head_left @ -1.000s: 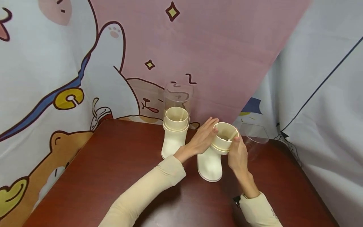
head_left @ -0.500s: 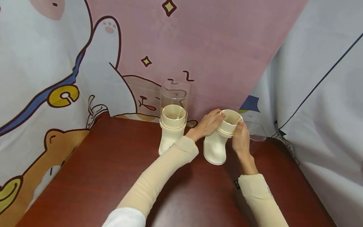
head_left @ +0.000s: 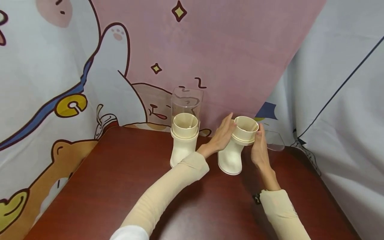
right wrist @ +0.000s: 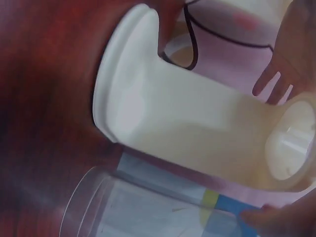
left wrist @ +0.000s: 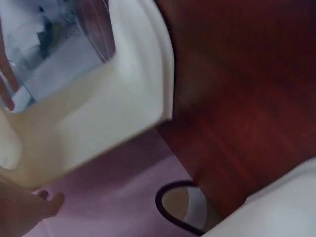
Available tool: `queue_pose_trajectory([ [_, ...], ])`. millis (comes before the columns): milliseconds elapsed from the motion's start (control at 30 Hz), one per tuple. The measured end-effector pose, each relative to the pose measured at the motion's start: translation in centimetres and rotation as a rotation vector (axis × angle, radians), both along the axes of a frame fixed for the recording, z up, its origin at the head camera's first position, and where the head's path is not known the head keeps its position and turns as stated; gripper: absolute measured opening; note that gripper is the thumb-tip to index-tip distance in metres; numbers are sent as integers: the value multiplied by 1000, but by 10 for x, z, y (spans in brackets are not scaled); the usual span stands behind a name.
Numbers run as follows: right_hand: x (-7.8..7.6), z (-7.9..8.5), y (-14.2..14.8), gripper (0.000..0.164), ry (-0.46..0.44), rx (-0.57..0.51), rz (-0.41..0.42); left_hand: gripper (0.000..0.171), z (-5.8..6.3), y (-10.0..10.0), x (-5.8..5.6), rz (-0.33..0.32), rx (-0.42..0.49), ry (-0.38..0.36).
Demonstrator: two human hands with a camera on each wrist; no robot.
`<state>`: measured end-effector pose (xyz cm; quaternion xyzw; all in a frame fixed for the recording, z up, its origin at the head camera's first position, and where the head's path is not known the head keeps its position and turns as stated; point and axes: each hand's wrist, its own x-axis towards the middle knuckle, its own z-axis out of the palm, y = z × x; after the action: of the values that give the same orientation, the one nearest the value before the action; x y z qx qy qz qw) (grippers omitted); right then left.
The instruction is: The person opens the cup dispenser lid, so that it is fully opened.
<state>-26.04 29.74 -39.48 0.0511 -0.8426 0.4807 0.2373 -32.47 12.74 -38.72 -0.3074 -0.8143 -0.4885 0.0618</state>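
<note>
A cream boot-shaped container (head_left: 231, 158) with a round open top stands upright on the table at centre right. My left hand (head_left: 220, 135) lies against the left of its top collar, fingers straight. On the opposite side my right hand (head_left: 260, 150) has its fingers upright along the collar. The right wrist view shows the boot (right wrist: 192, 123) sole-down on the table, with the left hand (right wrist: 296, 54) spread beside the top. A second cream boot (head_left: 183, 150) stands to the left, close to my left forearm.
A clear plastic cylinder (head_left: 186, 100) stands behind the left boot. Another clear cylinder (right wrist: 158, 210) stands beside the right boot, past my right hand. Printed fabric (head_left: 234, 60) hangs at the table's (head_left: 120, 186) back edge.
The right boot has moved away from me and slightly right, with both hands at its collar. Over the last half second the fingers have straightened along its sides.
</note>
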Motion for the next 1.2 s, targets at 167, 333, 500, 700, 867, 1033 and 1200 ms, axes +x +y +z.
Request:
queue_pose_trajectory([
  [167, 25, 1, -5, 73, -12, -83, -32, 110, -6, -13, 34, 10, 10, 17],
  [333, 59, -4, -15, 67, 42, -217, -2, 111, -15, -32, 78, -29, 26, 40],
  [500, 96, -13, -29, 70, 50, -333, 30, 103, -30, -71, 128, -58, -18, 41],
  [700, 119, -12, -45, 77, -6, -451, 122, 89, -38, -113, 165, -74, 23, -2],
  [867, 130, -13, -56, 82, -60, -464, 189, 77, -45, -138, 184, -42, 123, -53],
  [1033, 134, -13, -67, 83, -105, -447, 223, 72, -51, -156, 194, 22, 169, -87],
  [1200, 133, -11, -81, 82, -121, -446, 262, 67, -50, -172, 197, 111, 246, -108],
])
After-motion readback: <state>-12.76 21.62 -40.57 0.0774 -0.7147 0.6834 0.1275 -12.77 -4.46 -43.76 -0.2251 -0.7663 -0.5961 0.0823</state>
